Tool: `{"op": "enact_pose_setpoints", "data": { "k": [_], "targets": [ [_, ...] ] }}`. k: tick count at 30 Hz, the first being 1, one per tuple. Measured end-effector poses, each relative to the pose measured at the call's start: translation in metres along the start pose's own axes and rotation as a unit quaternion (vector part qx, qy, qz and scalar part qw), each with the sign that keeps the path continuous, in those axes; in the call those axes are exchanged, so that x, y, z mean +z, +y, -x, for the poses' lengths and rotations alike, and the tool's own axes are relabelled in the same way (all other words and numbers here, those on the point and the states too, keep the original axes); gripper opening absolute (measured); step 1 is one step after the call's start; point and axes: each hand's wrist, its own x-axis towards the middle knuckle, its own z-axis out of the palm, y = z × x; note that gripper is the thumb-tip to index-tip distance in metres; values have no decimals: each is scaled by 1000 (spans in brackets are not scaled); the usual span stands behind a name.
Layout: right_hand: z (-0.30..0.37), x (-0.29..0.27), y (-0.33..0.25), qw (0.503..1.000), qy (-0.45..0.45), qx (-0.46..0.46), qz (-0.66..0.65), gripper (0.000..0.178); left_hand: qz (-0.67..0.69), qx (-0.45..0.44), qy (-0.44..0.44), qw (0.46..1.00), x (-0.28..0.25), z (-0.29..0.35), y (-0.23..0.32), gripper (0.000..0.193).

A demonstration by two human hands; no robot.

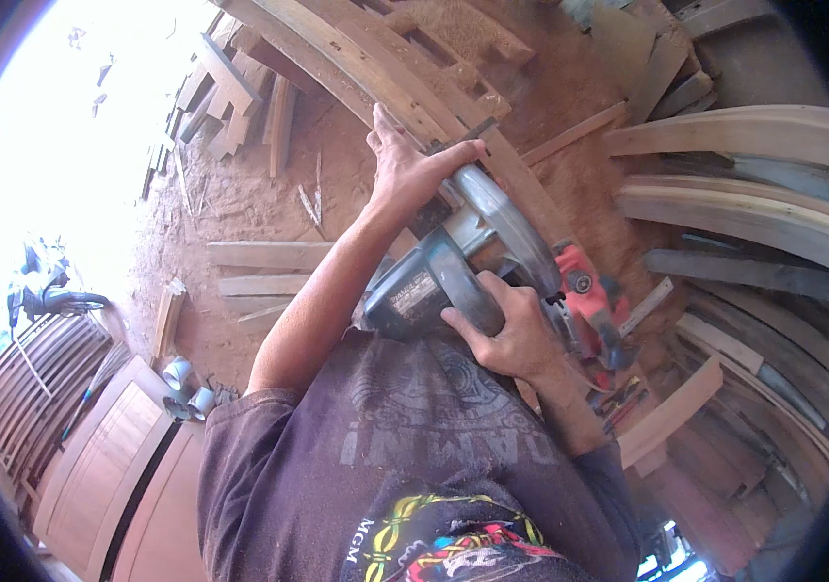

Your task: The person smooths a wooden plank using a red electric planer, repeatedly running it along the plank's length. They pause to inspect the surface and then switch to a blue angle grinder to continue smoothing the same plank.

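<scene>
A grey circular saw (pixel 506 218) lies over a wooden beam (pixel 521 175) in front of my chest. My right hand (pixel 516 330) is closed round the dark rear handle of the saw, its thumb wrapped over. At the saw's front end is my left hand (pixel 409 165), fingers spread; its thumb stretches across the front of the saw and its fingertips reach toward the long wooden board (pixel 375 78). The blade's lower part and its contact with the wood are hidden.
A red power tool (pixel 589 296) sits just right of the saw. Curved boards (pixel 744 209) are stacked at the right. Offcuts (pixel 225 97) lie on the dusty floor at far left. Wooden panels (pixel 109 456) and several pale cylindrical cans (pixel 177 373) stand at lower left.
</scene>
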Motion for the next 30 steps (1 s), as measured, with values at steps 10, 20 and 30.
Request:
{"op": "enact_pose_setpoints", "data": {
  "k": [10, 20, 30],
  "targets": [
    [-4, -3, -1, 1000, -6, -18, -21, 33, 8, -18, -6, 1000, -8, 1, 7, 164],
    [-4, -1, 8, 999, -13, -28, -28, 34, 7, -6, -5, 1000, -5, -4, -3, 162],
    [-5, -3, 11, 999, -35, -4, -2, 34, 4, 22, 1, 1000, -5, -1, -1, 136]
  ]
}}
